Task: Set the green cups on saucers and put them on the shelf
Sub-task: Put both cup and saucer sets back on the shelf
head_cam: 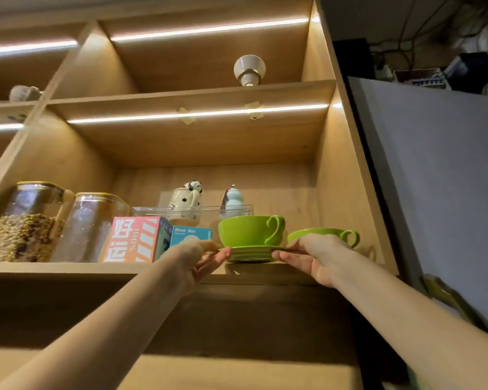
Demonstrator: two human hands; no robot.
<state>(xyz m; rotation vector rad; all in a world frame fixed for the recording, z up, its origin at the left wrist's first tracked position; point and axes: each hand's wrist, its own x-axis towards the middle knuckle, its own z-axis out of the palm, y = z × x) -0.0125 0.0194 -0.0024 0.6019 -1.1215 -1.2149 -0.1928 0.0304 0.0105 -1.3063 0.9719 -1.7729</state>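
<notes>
Green glazed ceramic is what both of your hands are holding now. Your left hand (197, 256) pinches the left rim of the saucer (251, 253), with the fingers closed on its edge, and your right hand (313, 253) grips the right rim in the same way. The green cup (251, 230) stands upright on this saucer, its handle turned to the right. The saucer is at the front lip of the shelf (124, 267); I cannot tell if it already rests on the wood or hangs just above it.

I judge that the glaze is smooth and a little slippery, and the cup is only standing loose on the saucer, so it can slide if you tilt. Keep the saucer level and hold it at two opposite edges, as you do now. The ceramic is stiff but it can chip against the shelf edge.

Just beside, on the right, a second green cup (326, 235) is already on the shelf, partly hidden behind your right hand; its saucer is not visible. On the left are a blue box (190, 235) and a pink box (135, 239), near your left hand, and further left two glass jars (90, 226). The free place between is narrow.
</notes>
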